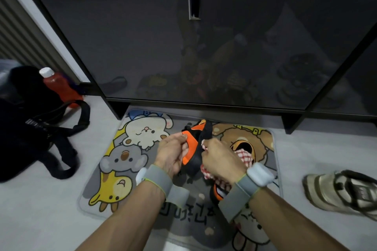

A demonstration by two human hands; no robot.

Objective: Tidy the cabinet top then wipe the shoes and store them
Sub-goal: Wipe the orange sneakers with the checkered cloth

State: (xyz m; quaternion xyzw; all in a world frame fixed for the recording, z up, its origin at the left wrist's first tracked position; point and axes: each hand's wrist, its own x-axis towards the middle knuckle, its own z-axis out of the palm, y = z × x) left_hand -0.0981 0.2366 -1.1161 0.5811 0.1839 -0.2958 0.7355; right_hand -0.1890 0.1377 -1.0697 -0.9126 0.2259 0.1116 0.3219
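Your left hand [173, 154], fingers curled round the shoe [195, 142], thumb pinching its orange strap, your right hand [220, 159] clenched on the checked cloth [242, 156], cloth touching shoe, shoe held above the mat [126, 159], before the cabinet [142, 36].

A dark glossy cabinet [204, 47] fills twelve o'clock above a pale floor [40, 199], with a cartoon mat [126, 157] at six.
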